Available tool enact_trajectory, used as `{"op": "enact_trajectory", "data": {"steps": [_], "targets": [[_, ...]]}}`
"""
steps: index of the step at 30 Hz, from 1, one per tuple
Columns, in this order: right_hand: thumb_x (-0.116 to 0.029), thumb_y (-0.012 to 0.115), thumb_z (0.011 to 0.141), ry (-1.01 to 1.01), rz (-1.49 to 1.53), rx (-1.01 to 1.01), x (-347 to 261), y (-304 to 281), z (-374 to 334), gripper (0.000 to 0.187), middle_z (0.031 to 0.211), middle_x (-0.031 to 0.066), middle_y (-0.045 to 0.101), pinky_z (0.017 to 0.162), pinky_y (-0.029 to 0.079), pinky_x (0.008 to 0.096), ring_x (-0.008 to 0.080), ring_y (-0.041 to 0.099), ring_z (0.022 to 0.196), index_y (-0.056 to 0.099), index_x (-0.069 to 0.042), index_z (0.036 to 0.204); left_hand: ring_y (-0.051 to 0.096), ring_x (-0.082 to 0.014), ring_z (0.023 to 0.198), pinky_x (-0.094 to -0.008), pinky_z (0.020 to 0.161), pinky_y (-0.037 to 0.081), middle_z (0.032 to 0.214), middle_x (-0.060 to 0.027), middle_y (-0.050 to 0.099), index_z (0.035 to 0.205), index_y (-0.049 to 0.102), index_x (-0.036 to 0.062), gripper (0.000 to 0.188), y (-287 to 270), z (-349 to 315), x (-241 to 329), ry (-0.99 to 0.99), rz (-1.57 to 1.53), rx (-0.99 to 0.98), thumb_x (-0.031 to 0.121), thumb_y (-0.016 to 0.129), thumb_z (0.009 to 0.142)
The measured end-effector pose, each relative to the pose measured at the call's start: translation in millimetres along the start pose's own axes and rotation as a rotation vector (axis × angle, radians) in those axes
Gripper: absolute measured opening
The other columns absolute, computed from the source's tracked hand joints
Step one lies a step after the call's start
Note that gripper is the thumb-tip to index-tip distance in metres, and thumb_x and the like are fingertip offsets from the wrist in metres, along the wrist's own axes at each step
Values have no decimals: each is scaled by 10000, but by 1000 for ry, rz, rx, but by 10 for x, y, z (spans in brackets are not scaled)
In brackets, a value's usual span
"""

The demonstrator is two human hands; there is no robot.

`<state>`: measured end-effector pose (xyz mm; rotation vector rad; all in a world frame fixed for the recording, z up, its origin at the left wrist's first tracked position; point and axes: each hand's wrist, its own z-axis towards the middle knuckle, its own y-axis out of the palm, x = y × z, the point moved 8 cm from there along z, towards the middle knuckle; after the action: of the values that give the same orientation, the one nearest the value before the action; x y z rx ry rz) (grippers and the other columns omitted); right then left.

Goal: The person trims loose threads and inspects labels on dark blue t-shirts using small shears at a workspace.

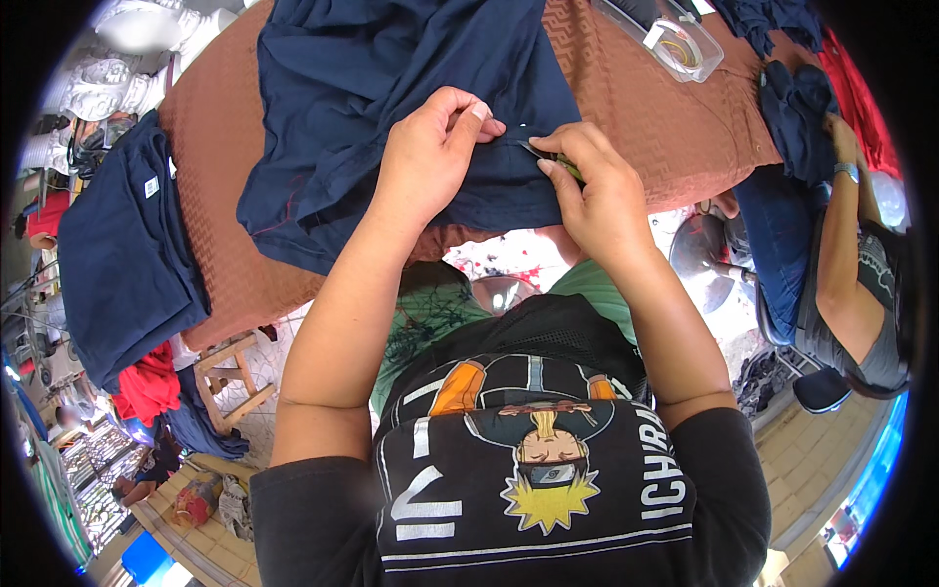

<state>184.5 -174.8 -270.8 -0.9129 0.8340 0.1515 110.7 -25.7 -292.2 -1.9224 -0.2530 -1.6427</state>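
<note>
Dark navy cloth (362,88), a garment with seams, lies spread and rumpled in front of me. My right hand (602,186) is closed around small thread snips (567,168) with a yellow-green handle. Their thin metal tip points left, just over the cloth. Close by on the left, my left hand (430,152) is above the cloth with thumb and forefinger pinched together. Whatever sits in that pinch is too small to make out. A tiny white speck shows on the cloth between the two hands.
A brown patterned cover (646,127) drapes the table. Folded navy garments (127,245) hang over its left edge. A clear plastic box (685,49) with small items stands at the far right. Another person (861,284) sits on the right, handling dark cloth (797,117).
</note>
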Motion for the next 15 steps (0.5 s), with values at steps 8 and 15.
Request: {"op": "enact_trajectory", "data": {"steps": [8, 15], "targets": [[-104, 636, 860, -19, -15, 10, -63, 69, 66, 146, 1018, 79, 601, 714, 520, 433, 330, 642, 852, 653, -95, 1004, 641, -177, 975, -299, 850, 493, 1001, -128, 697, 948, 650, 0, 267, 37, -50, 175, 126, 43, -65, 221, 510, 1002], [-55, 665, 830, -46, -4, 167, -2, -496, 171, 152, 961, 121, 629, 756, 501, 395, 319, 644, 875, 645, -53, 980, 579, -253, 845, -344, 804, 426, 956, -136, 662, 646, 665, 12, 635, -162, -488, 1131, 675, 70, -488, 391, 330, 1031]]}}
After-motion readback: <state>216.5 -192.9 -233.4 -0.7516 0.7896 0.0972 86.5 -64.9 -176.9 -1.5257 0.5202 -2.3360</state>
